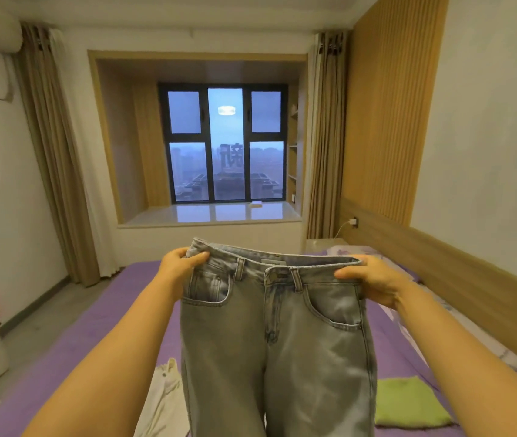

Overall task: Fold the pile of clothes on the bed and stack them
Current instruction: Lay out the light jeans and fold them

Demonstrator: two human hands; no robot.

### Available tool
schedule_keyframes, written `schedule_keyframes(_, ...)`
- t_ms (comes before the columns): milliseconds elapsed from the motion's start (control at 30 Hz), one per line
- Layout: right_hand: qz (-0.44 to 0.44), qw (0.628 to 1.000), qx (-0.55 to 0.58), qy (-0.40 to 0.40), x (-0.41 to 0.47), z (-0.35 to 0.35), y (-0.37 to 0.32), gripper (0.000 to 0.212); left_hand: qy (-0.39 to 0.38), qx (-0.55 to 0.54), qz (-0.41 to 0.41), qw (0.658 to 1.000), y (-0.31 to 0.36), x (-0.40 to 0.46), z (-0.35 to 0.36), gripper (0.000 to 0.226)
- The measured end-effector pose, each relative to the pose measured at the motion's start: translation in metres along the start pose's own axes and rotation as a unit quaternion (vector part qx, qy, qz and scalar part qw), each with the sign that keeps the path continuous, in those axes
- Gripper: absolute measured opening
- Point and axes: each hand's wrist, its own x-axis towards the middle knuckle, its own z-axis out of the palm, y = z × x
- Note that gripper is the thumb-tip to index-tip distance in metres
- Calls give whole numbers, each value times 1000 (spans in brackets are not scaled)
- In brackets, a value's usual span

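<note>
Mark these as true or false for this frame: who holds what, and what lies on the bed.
1. Both hands grip the waistband of the light blue denim jeans. True: the left hand and the right hand each pinch one end.
2. The jeans lie folded flat. False: they hang unfolded in the air.
3. A green folded cloth lies on the purple bed sheet. True.
4. The white garment lies to the right of the jeans. False: it lies to their left.

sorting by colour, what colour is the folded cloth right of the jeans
Light green cloth, seen in the head view.
</note>
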Motion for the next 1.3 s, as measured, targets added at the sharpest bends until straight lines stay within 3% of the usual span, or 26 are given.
schedule_keyframes(233,-90,988,-17,124,46,-9,-28,30,-126,-105,-25,986,37,48,12,22)
schedule_keyframes(467,-104,993,-7,56,63,-40,-61,22,-80,-75,62,992,65,83,25,15)
schedule_keyframes(633,-160,982,30,97,86,-43,-92,35,13,10,170,985,95,100,46,17)
schedule_keyframes(733,-170,977,69,108,103,-46,-110,30,76,78,230,967,108,104,61,26)
schedule_keyframes(833,-133,977,91,141,126,-48,-113,20,112,61,204,971,110,106,83,22)
schedule_keyframes(967,-86,968,79,220,148,-35,-93,30,84,-28,134,987,93,99,126,20)
schedule_keyframes(1067,-96,976,73,182,151,-16,-76,17,39,-48,113,992,71,90,160,12)
schedule_keyframes(1167,-91,990,70,79,145,3,-66,16,-13,-44,113,993,54,80,189,8)
schedule_keyframes(1233,-96,994,29,31,143,9,-58,23,-39,-21,147,988,45,73,201,6)
schedule_keyframes(1300,-118,991,-38,53,143,10,-48,33,-47,-9,167,985,36,68,207,6)
